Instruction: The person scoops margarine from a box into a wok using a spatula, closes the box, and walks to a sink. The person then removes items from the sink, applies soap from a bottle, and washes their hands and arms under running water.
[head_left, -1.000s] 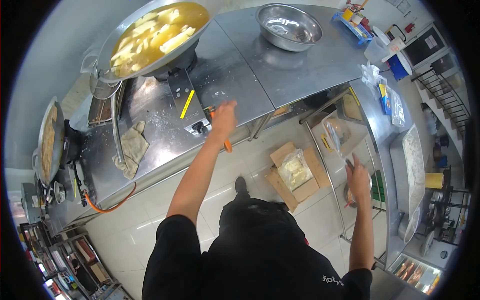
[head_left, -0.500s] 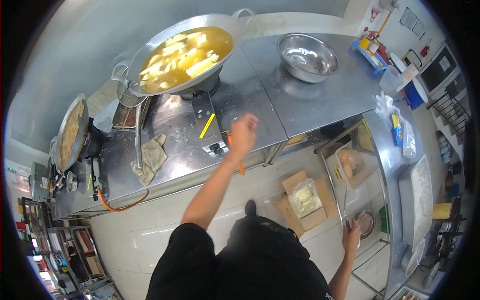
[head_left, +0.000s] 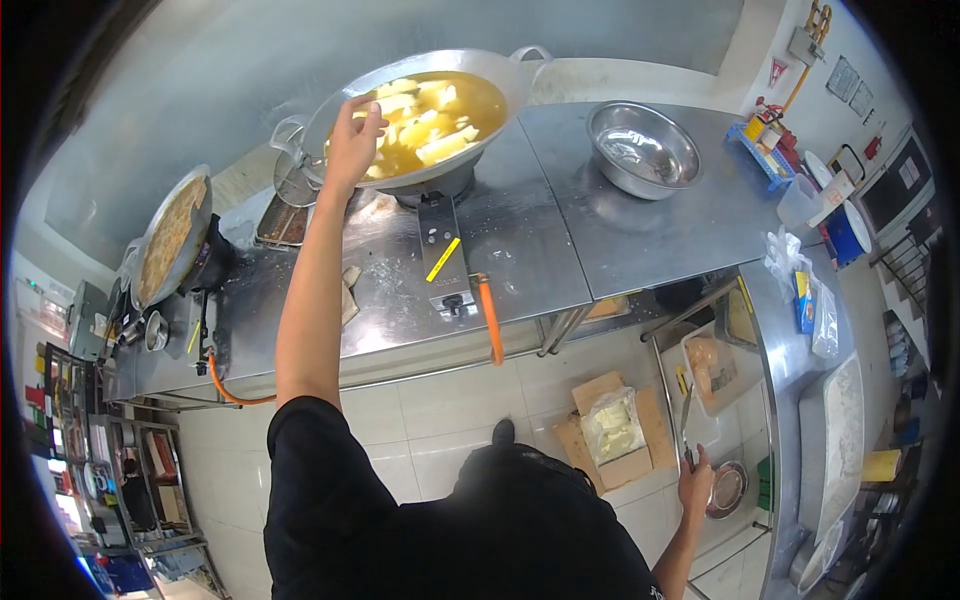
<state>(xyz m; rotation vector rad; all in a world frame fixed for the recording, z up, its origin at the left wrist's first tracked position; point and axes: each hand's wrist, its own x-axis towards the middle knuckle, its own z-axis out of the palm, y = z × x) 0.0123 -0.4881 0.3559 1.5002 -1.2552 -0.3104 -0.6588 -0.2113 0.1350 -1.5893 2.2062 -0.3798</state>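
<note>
Golden liquid (head_left: 483, 101) with pale pieces (head_left: 447, 147) fills the wok (head_left: 515, 92), and our left hand (head_left: 354, 148) hovers at its left side, fingers loosely parted and seemingly empty; a misjudged reach could mean a burn (we cannot tell how hot it is). Our right hand (head_left: 695, 484) grips a long tool (head_left: 686, 428) low by the plastic tub (head_left: 737, 391), which a careless swing might knock.

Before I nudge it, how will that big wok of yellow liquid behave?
The wok will probably feel heavy, given its broad pool of yellow liquid and many pale pieces. The liquid would likely slosh, since the wok is wide and uncovered. Its rounded shape, raised on a stove, may let it rock or tip.
</note>
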